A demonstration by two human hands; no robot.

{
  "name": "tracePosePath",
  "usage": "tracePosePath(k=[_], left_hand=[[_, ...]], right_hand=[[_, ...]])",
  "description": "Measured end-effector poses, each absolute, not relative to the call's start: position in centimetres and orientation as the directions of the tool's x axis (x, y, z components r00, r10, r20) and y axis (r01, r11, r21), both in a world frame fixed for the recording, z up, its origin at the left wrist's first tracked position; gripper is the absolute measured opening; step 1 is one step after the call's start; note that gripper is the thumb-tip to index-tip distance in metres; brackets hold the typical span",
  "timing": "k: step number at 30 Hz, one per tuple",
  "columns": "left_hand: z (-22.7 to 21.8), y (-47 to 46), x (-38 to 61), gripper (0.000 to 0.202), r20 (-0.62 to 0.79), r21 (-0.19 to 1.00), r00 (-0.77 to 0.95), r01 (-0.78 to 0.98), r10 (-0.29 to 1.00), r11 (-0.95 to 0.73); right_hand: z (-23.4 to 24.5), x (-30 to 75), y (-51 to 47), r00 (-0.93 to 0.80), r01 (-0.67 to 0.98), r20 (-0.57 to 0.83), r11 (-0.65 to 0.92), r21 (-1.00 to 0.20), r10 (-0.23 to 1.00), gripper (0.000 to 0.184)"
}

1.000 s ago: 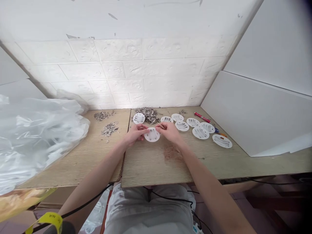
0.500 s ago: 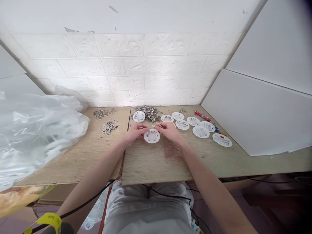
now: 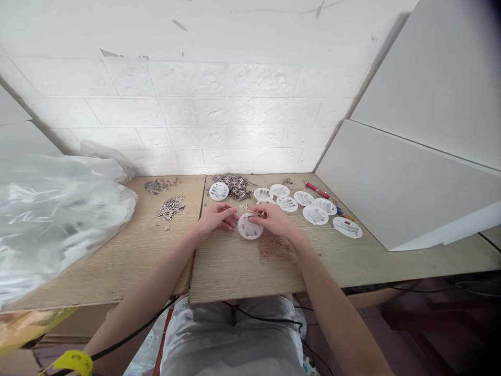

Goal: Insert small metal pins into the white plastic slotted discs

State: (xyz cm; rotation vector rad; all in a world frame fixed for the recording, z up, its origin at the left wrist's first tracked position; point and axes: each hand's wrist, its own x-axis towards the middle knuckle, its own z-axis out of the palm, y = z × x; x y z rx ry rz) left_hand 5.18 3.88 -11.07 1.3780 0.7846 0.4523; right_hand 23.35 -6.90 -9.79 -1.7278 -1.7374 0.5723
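My right hand [image 3: 274, 219] grips a round white plastic battery holder [image 3: 249, 230] by its upper right edge, thumb on its face. The holder has long slots and is tilted towards me just above the table. A thin pale edge shows by the right fingertips; I cannot make out what it belongs to. My left hand [image 3: 216, 218] is just left of the holder, apart from it, with its fingers loosely spread and nothing in them. Behind the hands lies a heap of small metal contact pieces [image 3: 236, 186], with another white holder [image 3: 218, 191] at its left side.
Several similar white holders [image 3: 315, 214] lie to the right, near a red pen-like tool [image 3: 318, 190]. Two small piles of metal pieces [image 3: 171, 207] [image 3: 156, 186] are on the left board. A large clear plastic bag [image 3: 62, 214] covers the far left; white panels [image 3: 407, 183] stand at right.
My left hand has let go of the holder and drawn slightly away. My right hand now holds it alone, turned and shifted a little right and lower. The view has also moved slightly.
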Motion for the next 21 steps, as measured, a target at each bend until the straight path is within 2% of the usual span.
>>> tracePosePath(k=[2,7,11,15,18,21], left_hand=[[-11.2,3.9,5.2,0.027,-0.227,0.974,0.676,0.160,0.702,0.160],[-11.4,4.0,5.4,0.026,-0.212,0.977,0.673,0.166,0.708,0.135],[-11.4,4.0,5.5,0.028,-0.211,0.977,0.678,0.161,0.704,0.138],[-11.5,4.0,5.6,0.029,-0.201,0.979,0.684,0.161,0.701,0.123],[-11.5,4.0,5.5,0.027,-0.198,0.979,0.685,0.167,0.701,0.114],[-11.3,3.9,5.5,0.025,-0.199,0.979,0.685,0.172,0.701,0.109]], right_hand=[[-9.4,24.3,-8.6,0.053,0.742,0.081,0.015,-0.670,0.995,0.025],[-8.9,28.1,-14.1,0.097,0.704,-0.145,-0.171,-0.690,0.985,0.039],[-8.8,32.4,-17.7,0.299,0.712,-0.157,-0.330,-0.620,0.941,0.047],[-9.0,36.5,-20.3,0.398,0.703,-0.230,-0.457,-0.545,0.888,0.046],[-9.0,38.6,-21.9,0.523,0.660,-0.197,-0.541,-0.521,0.829,0.044],[-9.2,40.1,-22.7,0.674,0.619,-0.074,-0.617,-0.485,0.735,0.044]])
